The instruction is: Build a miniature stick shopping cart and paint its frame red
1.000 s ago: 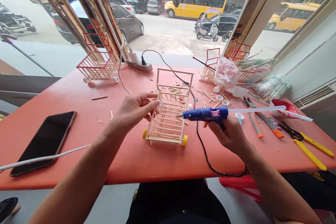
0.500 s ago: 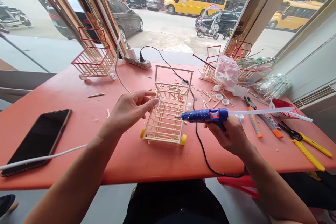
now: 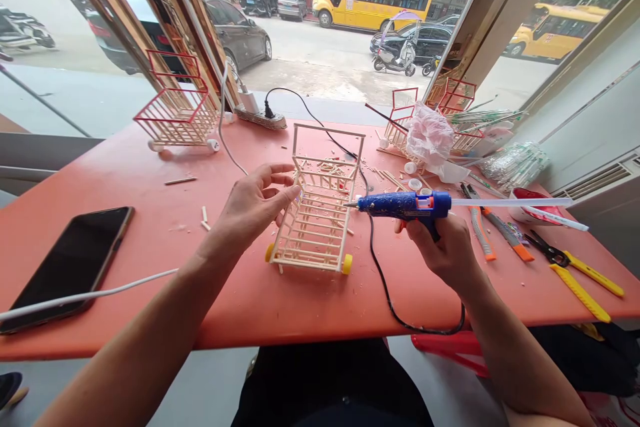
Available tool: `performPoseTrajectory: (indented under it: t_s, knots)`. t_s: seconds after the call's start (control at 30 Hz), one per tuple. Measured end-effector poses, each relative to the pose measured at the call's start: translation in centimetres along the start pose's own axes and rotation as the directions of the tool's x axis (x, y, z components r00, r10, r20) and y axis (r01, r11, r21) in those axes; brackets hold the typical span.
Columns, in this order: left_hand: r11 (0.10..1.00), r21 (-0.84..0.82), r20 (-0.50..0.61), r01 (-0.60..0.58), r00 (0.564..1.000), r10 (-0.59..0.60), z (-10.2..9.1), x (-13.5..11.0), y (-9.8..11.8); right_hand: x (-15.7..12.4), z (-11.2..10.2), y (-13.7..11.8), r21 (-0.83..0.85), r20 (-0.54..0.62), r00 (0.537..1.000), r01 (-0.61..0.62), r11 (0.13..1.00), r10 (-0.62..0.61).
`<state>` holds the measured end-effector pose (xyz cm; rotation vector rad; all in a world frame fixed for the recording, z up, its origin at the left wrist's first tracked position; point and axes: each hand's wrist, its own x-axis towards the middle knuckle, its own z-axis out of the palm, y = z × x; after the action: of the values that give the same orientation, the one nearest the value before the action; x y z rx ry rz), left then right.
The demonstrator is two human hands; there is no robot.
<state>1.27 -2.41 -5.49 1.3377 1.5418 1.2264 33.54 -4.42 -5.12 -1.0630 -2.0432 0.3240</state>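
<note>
A small shopping cart of pale wooden sticks [image 3: 320, 213] with yellow wheels stands in the middle of the orange table [image 3: 150, 213]. My left hand [image 3: 255, 203] rests against its left side, fingers spread, thumb and forefinger pinching a small white piece at the cart's rim. My right hand [image 3: 443, 247] grips a blue glue gun [image 3: 407, 205] with a white glue stick out the back; its nozzle points left, just off the cart's right side. A black cord [image 3: 390, 300] runs from the gun.
A black phone [image 3: 65, 267] and white cable [image 3: 90, 293] lie at the left. Finished red-trimmed carts [image 3: 175, 113] [image 3: 405, 120] stand at the back, by a power strip [image 3: 260, 119]. Pliers, cutters [image 3: 580, 273], bottle caps, a red bowl [image 3: 537, 203] and plastic bags fill the right.
My right hand has pulled the glue gun to the right and slightly up, away from the cart's inside. My left hand's fingers have spread more at the cart's left side.
</note>
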Motion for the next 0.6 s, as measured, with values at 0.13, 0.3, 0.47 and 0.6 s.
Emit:
performPoseTrajectory:
  t_s: [0.13, 0.3, 0.47, 0.6]
  knots:
    - [1.000, 0.011, -0.004, -0.014, 1.000, 0.014, 0.1, -0.1, -0.1, 0.0, 0.0, 0.0, -0.011, -0.004, 1.000, -0.017, 1.000, 0.017]
    - [0.995, -0.064, 0.011, -0.081, 0.997, 0.082, 0.4, 0.0, -0.9, 0.1, -0.1, 0.1, -0.017, -0.005, 1.000, -0.027, 0.999, 0.027]
    - [0.994, -0.081, 0.027, -0.077, 0.997, 0.079, 0.7, -0.1, -0.4, 0.1, 0.0, 0.2, -0.016, -0.017, 0.999, -0.028, 0.999, 0.028]
    - [0.996, -0.067, 0.010, -0.059, 0.998, 0.060, 0.6, -0.3, 0.1, 0.2, 0.0, 0.2, 0.003, -0.039, 0.999, -0.012, 1.000, 0.012]
